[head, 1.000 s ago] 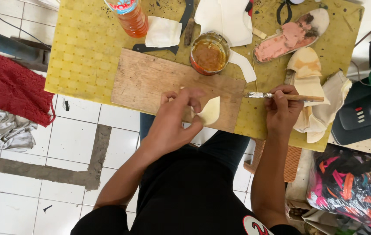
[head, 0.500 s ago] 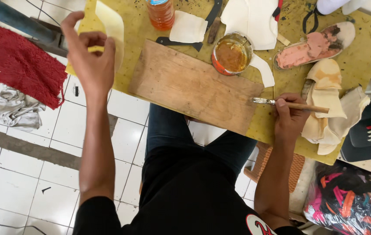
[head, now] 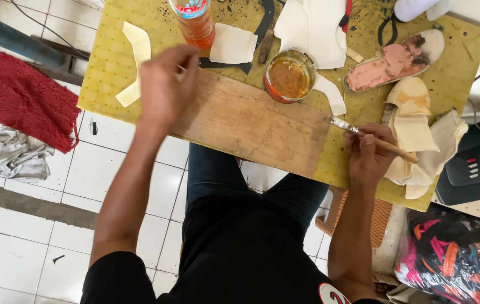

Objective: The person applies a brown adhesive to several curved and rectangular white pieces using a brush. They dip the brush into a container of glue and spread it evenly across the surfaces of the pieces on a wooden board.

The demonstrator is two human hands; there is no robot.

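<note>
My left hand (head: 164, 90) has released the curved cream cut-out (head: 134, 62) onto the yellow bench's (head: 105, 67) left; my right grip (head: 368, 153) keeps grasping the wooden-handled brush (head: 376, 141).

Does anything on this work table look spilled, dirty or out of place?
Yes. The yellow mat has dark stains near its far edge, and the glue jar sits open with drips down its side. A grey rag lies crumpled on the floor. Nothing looks freshly spilled.
</note>
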